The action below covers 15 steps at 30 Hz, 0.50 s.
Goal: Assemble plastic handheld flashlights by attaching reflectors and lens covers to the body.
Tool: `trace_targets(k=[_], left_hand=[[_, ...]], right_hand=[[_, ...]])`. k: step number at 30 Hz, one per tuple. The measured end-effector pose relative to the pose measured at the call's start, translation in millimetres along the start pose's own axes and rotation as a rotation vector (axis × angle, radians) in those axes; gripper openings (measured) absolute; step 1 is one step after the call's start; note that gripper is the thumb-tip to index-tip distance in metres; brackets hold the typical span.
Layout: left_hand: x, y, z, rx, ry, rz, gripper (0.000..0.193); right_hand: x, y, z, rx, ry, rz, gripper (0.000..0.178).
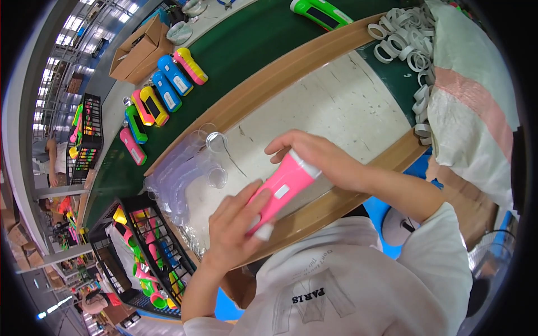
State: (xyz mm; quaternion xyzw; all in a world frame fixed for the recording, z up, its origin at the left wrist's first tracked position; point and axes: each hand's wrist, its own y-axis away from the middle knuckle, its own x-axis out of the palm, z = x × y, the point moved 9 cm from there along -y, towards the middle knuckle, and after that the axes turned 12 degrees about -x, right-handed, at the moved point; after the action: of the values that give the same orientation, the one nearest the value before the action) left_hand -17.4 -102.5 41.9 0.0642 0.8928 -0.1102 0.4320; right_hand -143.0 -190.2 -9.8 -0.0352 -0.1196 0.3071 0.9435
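A pink flashlight (280, 196) with a white button is tilted across my front, above the tray. My left hand (235, 227) is wrapped round its lower end, near a white end piece. At its wider upper end sits a white ring (305, 164). My right hand (319, 159) curls over that end and grips the ring, its fingers bent past the rim; the thumb is hidden. Beyond the flashlight, clear plastic cups (182, 173) lie nested in rows on the white tray (325, 101). More loose white rings (406, 36) are heaped at the far right.
Brown cardboard edging (269, 73) borders the tray. Several coloured flashlights (165, 89) stand on the green belt (235, 50), one green flashlight (320, 14) farther off. A black crate (148, 246) of coloured parts is at left, a white woven sack (471, 95) at right.
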Motion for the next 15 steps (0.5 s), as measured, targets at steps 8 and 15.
trace_targets(k=[8,15], left_hand=[[38,-23,-8,0.137,-0.485,-0.017,0.068],[43,-13,29,-0.403,0.491,0.281,0.052]], right_hand=[[-26,14,-80,0.557,-0.282,-0.302,0.034],[-21,8,-22,-0.083,0.078,-0.008,0.044]])
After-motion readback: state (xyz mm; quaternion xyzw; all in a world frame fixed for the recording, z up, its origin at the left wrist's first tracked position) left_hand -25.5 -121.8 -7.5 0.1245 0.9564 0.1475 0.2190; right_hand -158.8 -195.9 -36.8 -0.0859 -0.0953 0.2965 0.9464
